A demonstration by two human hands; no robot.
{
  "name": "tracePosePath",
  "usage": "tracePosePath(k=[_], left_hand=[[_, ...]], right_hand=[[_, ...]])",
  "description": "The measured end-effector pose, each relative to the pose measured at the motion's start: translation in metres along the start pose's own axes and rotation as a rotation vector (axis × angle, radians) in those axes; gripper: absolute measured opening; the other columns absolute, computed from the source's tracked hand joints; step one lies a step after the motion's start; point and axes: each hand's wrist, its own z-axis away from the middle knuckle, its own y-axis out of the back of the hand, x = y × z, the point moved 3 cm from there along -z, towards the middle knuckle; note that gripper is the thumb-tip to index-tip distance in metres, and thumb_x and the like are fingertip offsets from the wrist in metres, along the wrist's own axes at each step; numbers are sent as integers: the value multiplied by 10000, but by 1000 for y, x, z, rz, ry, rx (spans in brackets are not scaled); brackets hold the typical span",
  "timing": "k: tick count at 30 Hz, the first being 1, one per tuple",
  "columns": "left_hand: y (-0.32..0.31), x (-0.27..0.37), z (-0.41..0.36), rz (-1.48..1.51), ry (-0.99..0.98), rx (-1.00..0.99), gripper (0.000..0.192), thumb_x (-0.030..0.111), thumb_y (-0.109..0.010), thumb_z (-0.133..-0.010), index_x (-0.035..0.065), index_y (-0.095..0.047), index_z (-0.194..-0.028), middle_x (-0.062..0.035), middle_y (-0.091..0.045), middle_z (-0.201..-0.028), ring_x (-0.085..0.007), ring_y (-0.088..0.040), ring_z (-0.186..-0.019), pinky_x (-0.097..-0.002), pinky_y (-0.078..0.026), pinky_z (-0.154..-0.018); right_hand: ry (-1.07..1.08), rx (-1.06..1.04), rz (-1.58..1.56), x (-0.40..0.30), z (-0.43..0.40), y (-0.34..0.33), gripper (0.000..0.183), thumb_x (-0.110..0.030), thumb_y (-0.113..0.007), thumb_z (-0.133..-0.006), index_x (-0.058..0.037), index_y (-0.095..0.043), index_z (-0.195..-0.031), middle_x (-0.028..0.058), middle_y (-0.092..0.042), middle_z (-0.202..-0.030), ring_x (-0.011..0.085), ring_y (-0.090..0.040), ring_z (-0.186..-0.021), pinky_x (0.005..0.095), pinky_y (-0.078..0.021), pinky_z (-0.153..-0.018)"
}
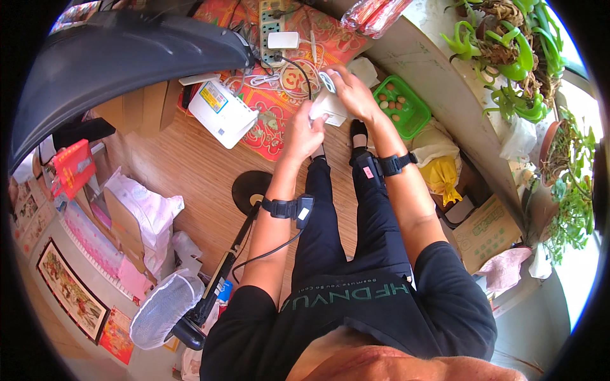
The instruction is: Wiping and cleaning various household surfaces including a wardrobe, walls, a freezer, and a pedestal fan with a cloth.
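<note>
My left hand [305,131] grips the near left side of a small white box [329,112], its thumb across the edge. A black cable [305,76] runs from the power strip [267,28] to just beside these fingers; whether they also hold it is unclear. My right hand [355,93] is at the box's far right side, with a small rolled or folded white piece [327,82] between its fingers. Both hands are over the edge of a red patterned cloth [267,121]. On the cloth are a white adapter [283,40], tangled white cables [298,78] and a white router-like device [223,113].
A green basket [418,112] with several eggs stands right of my hands. A dark curved panel [133,47] juts in at upper left. A standing fan [167,309] is by my left arm, its round base [250,190] on the wooden floor. Potted plants [514,57] line the right ledge.
</note>
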Motion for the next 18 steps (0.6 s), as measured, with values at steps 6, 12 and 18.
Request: tracePosePath(k=[6,12,18], left_hand=[[-33,16,8,199,81,-193,234,41,-673,-968,-27,-560,-1162,-95,-697,-955,-152,-697,-762,-300,-556,-677],[-38,11,6,9,-217,101,505,151,-776,-886,-10,-513,-1286,-241,-577,-1273,-336,-611,-1180,-410,-532,-944],[-13,-19,-40,-205,-276,482,542,228,-844,-830,9,-563,-1239,-168,-586,-1271,-351,-563,-1188,-457,-451,-1008]], right_hand=[[-133,432,165,26,35,19,559,-549,-433,-1041,-87,-687,-1224,288,-726,-972,493,-688,-975,553,-527,-881],[-253,506,140,71,15,33,609,-525,-425,-1033,3,-717,-1120,323,-708,-1019,509,-664,-1034,527,-515,-907],[-348,509,4,103,-12,42,651,-518,-411,-1041,56,-713,-1099,321,-708,-1058,478,-665,-1074,477,-495,-960]])
